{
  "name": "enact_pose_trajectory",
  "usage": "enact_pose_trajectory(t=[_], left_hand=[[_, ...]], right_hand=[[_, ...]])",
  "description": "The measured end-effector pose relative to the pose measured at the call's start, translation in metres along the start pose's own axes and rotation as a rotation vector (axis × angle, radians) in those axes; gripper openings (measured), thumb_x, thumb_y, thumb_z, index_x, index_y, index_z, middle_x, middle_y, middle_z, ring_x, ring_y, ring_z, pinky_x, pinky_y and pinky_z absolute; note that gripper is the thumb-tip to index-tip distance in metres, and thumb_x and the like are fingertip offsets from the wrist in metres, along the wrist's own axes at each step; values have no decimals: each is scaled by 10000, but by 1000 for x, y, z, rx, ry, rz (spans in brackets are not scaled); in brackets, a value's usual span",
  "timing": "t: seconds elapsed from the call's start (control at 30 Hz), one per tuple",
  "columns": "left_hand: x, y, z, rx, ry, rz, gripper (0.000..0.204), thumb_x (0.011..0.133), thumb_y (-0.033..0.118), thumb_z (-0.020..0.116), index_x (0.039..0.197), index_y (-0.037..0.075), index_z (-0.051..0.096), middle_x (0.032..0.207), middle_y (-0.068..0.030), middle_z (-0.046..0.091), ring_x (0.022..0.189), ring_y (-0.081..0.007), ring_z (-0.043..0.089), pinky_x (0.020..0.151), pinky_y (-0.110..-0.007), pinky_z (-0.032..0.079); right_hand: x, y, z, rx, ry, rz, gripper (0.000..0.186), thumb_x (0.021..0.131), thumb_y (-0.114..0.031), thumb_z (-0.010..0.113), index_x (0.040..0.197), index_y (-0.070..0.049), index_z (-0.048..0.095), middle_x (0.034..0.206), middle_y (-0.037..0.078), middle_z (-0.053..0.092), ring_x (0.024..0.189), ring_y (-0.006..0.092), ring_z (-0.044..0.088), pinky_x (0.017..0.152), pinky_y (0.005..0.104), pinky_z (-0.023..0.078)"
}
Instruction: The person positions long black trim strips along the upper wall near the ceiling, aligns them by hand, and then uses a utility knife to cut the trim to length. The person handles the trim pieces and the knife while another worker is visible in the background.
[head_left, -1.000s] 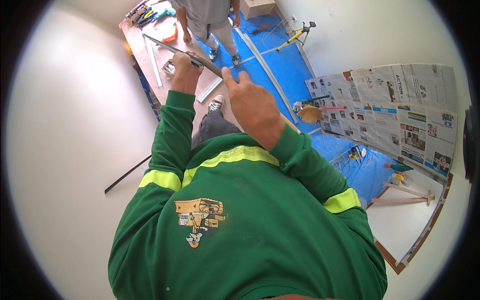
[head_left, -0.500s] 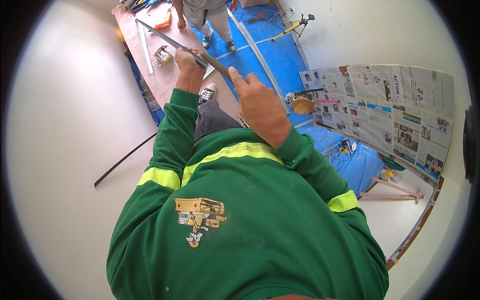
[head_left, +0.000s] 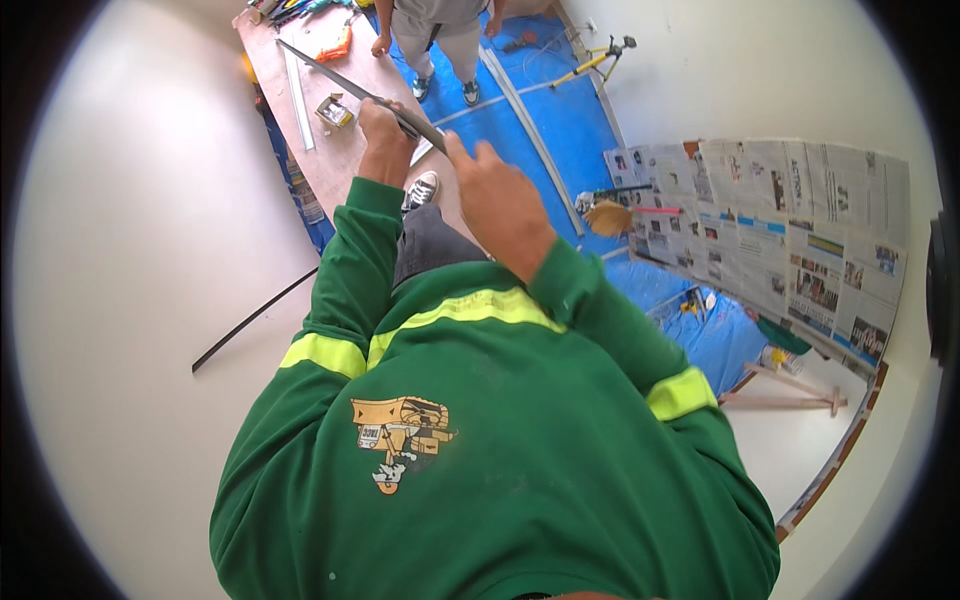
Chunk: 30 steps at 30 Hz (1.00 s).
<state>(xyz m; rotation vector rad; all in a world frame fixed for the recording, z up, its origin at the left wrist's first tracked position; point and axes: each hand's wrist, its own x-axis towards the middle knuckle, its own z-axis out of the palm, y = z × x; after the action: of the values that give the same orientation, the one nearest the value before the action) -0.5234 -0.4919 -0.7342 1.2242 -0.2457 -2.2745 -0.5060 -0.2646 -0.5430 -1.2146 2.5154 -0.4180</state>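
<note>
**At the upper middle of the frame, our left hand grips a long dark strip**

At the left of the frame, we see a thin black strip [head_left: 245,328] slanting across a pale wall [head_left: 130,220]. To its upper right, a pinkish board [head_left: 385,75] carries a jumble of tools [head_left: 290,10], a pale metal channel [head_left: 298,100], an orange item [head_left: 337,45] and a small open box [head_left: 334,111]. Measured against half a second ago, these surroundings sit slightly farther right in our view.

Above the board, the long dark strip [head_left: 325,72] runs from the upper left down to the centre. Our left hand [head_left: 385,140] is closed around it near its lower end, much as it was before. Below that wrist, our dark shoe [head_left: 421,190] shows.

Just right of centre, our right hand [head_left: 500,200] has shifted left, nearer the left one, and is now blurred. Its fingertips meet the strip's near end; whether they clasp it, we cannot tell.

Beyond the hands, at the top, a co-worker [head_left: 440,45] stands with both arms lowered, feet on the blue sheeting [head_left: 570,105]. Pale metal lengths [head_left: 525,130] lie on that sheeting, with a yellow tripod [head_left: 598,65] at upper right. Farther right, a broom [head_left: 607,218] adjoins a newspaper-covered panel [head_left: 770,250], and a wooden frame [head_left: 790,402] rests at lower right.
</note>
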Motion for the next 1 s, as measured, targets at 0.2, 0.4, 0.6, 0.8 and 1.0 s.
enact_pose_trajectory(t=[0.2,0.4,0.6,0.8,1.0], left_hand=[[0,15,1,72,6,56,290,1067,305,366,870,105,435,670,-31,447,528,-175,437,493,-336,417],[-8,17,5,174,22,64,283,1050,275,370,822,120,433,675,-42,444,540,-180,442,500,-349,416],[-13,19,5,85,11,8,280,1051,231,346,850,70,455,737,-80,485,588,-208,487,525,-380,451],[-17,52,13,112,-40,14,309,1055,281,328,839,79,417,721,-46,444,567,-173,416,507,-329,389],[-47,92,30,-51,-130,-24,285,1087,238,281,870,99,402,694,-24,397,564,-142,363,510,-292,357]], right_hand=[[7,-7,-2,-46,-40,11,515,972,-67,636,1469,30,540,1125,214,691,915,370,783,740,432,655],[22,-15,0,-37,36,-62,472,967,-61,648,1418,49,562,1155,217,679,903,360,783,754,421,656],[32,-12,8,-47,37,-64,389,965,-57,639,1340,39,610,1122,207,709,912,345,786,763,415,654],[49,-8,-5,54,221,-136,359,980,-50,607,1325,47,627,1128,241,716,922,363,777,740,430,642],[17,17,-32,751,197,-3,353,1071,-157,596,1367,31,634,890,98,658,766,222,690,692,362,577]])
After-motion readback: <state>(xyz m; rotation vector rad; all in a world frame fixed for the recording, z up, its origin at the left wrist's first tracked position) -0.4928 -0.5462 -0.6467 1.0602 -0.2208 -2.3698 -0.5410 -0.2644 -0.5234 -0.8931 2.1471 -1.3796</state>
